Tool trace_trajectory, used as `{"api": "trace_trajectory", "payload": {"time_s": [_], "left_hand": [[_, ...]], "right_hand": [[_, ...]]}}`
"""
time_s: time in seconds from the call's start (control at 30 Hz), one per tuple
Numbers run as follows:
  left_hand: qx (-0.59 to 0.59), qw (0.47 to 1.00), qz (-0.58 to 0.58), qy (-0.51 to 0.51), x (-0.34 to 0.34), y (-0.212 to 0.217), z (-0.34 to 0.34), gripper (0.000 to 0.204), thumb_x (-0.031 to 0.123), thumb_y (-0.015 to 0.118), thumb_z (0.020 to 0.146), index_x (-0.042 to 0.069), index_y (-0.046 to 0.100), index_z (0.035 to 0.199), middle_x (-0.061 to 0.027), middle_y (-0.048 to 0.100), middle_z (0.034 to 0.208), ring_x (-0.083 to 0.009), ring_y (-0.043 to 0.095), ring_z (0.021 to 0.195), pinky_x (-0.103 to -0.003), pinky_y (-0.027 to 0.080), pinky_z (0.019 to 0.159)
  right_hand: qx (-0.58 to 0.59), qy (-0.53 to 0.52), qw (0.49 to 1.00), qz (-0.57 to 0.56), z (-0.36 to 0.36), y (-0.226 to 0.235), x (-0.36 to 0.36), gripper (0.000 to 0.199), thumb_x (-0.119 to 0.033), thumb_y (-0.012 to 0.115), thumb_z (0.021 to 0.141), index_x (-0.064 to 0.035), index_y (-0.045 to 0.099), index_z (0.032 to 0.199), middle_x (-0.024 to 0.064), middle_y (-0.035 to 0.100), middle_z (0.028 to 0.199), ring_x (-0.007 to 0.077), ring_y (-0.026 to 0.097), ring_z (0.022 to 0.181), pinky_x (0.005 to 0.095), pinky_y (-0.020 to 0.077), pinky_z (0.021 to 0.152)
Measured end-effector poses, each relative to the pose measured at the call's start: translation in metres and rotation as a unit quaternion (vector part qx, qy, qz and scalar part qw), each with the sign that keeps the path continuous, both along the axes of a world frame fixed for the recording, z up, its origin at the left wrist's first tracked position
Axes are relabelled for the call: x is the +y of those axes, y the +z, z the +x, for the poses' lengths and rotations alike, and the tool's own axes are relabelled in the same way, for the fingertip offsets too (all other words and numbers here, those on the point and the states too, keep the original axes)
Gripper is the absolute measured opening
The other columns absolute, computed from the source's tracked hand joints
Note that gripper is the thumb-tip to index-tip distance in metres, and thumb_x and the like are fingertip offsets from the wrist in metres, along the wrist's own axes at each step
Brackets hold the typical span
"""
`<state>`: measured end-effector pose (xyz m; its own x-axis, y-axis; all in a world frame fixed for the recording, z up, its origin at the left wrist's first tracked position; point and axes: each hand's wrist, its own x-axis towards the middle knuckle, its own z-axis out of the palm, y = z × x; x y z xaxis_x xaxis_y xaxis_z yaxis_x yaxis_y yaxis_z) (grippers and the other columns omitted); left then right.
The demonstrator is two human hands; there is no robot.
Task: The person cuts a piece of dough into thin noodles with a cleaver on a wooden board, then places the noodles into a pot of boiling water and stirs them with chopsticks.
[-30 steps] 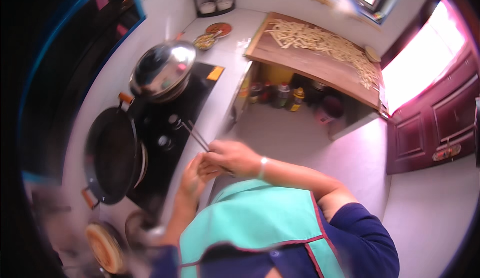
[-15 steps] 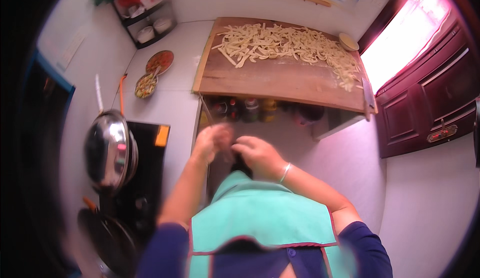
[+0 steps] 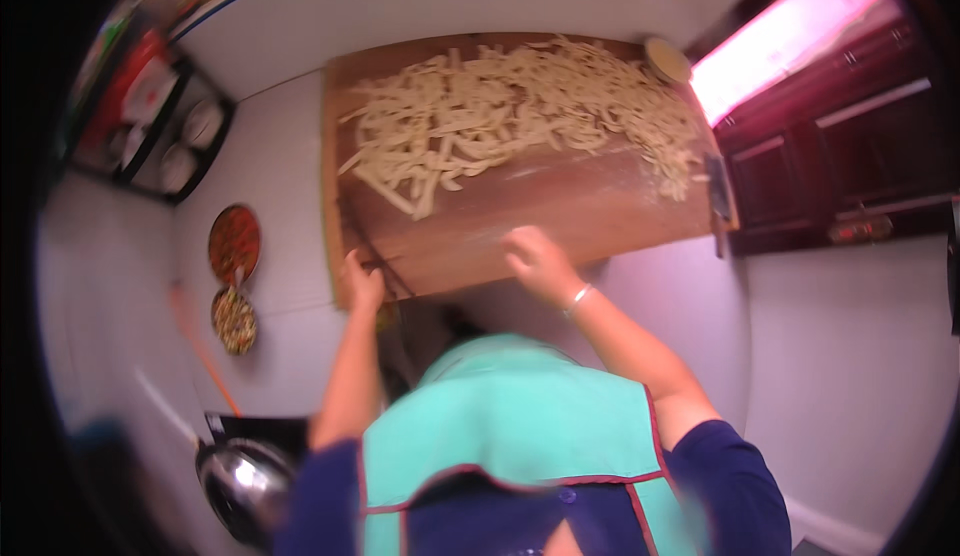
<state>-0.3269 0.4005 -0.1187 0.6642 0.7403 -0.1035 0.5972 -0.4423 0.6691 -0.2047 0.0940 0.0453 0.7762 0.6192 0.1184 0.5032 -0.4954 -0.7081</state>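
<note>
Nearest the camera is the person's own body: a mint-green apron (image 3: 520, 426) with dark red piping over dark blue sleeves (image 3: 720, 476). Low on the left, partly cut off, a shiny metal pot lid (image 3: 240, 486) sits on a black stove (image 3: 250, 426).

Both forearms reach up from the apron to the near edge of a large wooden board (image 3: 560, 216). The left hand (image 3: 362, 281) is closed around the board's near left corner, and thin dark chopsticks (image 3: 385, 256) run slantwise beside it; whether the fingers pinch them too is blurred and I cannot tell. The right hand (image 3: 535, 256), with a pale bracelet (image 3: 577, 301) on the wrist, rests on the near edge of the board, fingers curled down loosely; a firm grip cannot be made out.

Left of the board, on the white desk (image 3: 280, 156), stand two round dishes: one with a green and yellow mix (image 3: 234, 320), and beyond it one with red filling (image 3: 234, 244).

Further up the board lies a wide heap of pale cut dough strips (image 3: 510, 116), covering its far half. A small round bowl (image 3: 668, 58) sits at the far right corner. Dark red wooden doors (image 3: 840, 156) stand to the right.
</note>
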Motion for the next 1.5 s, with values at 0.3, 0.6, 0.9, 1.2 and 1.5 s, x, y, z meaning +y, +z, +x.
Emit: {"api": "trace_trajectory", "payload": {"time_s": [0.3, 0.6, 0.9, 1.2, 1.5], "left_hand": [[-0.047, 0.992, -0.083, -0.076, -0.044, 0.095, 0.071, 0.049, 0.014, 0.062, 0.074, 0.003, 0.050, 0.121, -0.0129, 0.052, 0.114, -0.0250, 0.052, 0.103, -0.034, 0.043, 0.092], [0.028, 0.852, -0.518, -0.067, -0.171, 0.114, 0.173, 0.046, 0.019, 0.063, 0.084, 0.013, 0.047, 0.127, -0.0033, 0.047, 0.123, -0.0156, 0.050, 0.107, -0.034, 0.047, 0.083], [0.072, 0.804, -0.574, -0.138, -0.392, 0.085, 0.420, 0.070, 0.029, 0.062, 0.084, 0.016, 0.025, 0.142, -0.0108, 0.038, 0.138, -0.0253, 0.041, 0.122, -0.043, 0.041, 0.092], [-0.057, 0.781, -0.600, -0.164, -0.419, 0.190, 0.482, 0.061, 0.020, 0.054, 0.089, 0.011, 0.025, 0.142, -0.0131, 0.039, 0.134, -0.0243, 0.044, 0.117, -0.041, 0.047, 0.087], [0.089, 0.843, -0.529, 0.033, -0.385, 0.136, 0.478, 0.061, 0.028, 0.054, 0.089, 0.013, 0.026, 0.142, -0.0096, 0.034, 0.139, -0.0281, 0.037, 0.124, -0.046, 0.042, 0.092]], "right_hand": [[0.288, -0.382, 0.872, 0.103, 0.143, -0.062, -0.146, 0.051, -0.022, 0.067, 0.078, -0.0050, 0.050, 0.123, 0.0130, 0.055, 0.120, 0.0206, 0.057, 0.097, 0.0349, 0.0473, 0.081], [0.337, -0.626, 0.683, 0.166, 0.268, -0.081, -0.319, 0.050, -0.032, 0.060, 0.082, -0.0072, 0.046, 0.124, 0.0060, 0.051, 0.119, 0.0264, 0.044, 0.115, 0.0559, 0.0411, 0.083], [0.164, -0.457, 0.873, -0.034, 0.347, -0.109, -0.279, 0.052, -0.031, 0.062, 0.077, 0.0005, 0.052, 0.118, 0.0237, 0.058, 0.112, 0.0335, 0.056, 0.106, 0.0402, 0.0438, 0.090], [0.273, -0.150, 0.930, 0.194, 0.426, 0.023, -0.271, 0.053, -0.025, 0.061, 0.082, -0.0008, 0.048, 0.127, 0.0214, 0.058, 0.116, 0.0219, 0.058, 0.102, 0.0332, 0.0458, 0.086], [0.099, -0.390, 0.910, -0.105, 0.560, -0.104, -0.364, 0.042, -0.034, 0.058, 0.081, -0.0021, 0.062, 0.108, 0.0229, 0.061, 0.102, 0.0351, 0.059, 0.095, 0.0408, 0.0473, 0.082]]}}
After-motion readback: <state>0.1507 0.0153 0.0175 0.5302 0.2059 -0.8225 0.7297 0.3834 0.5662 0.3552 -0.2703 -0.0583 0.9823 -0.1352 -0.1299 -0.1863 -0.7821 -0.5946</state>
